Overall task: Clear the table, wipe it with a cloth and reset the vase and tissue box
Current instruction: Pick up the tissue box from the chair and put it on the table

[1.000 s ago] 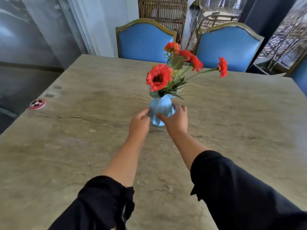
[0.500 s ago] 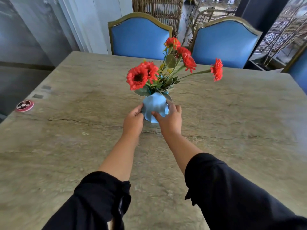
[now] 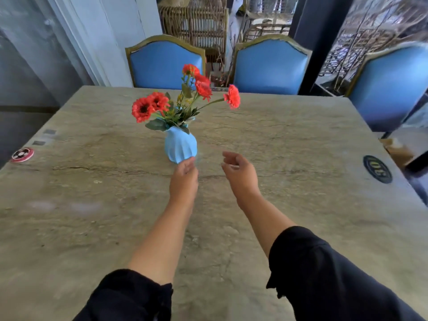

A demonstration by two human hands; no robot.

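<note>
A: Position and axis of the vase [image 3: 180, 146]?

B: Upright near the middle of the stone surface [image 3: 301, 140], long axis vertical, mouth up; red flowers [image 3: 148, 107] fanning up and out to both sides.

A: State of the hands?

B: Left hand [image 3: 184, 179] just at the vase's base, fingers extended and loose, gripping nothing; contact unclear. Right hand [image 3: 239, 172] apart to the right, fingers relaxed, empty.

A: Surroundings?

B: Blue chairs [image 3: 164, 63] at the far edge; round red badge [image 3: 22, 155] at left, dark oval plaque [image 3: 377, 169] at right.
</note>
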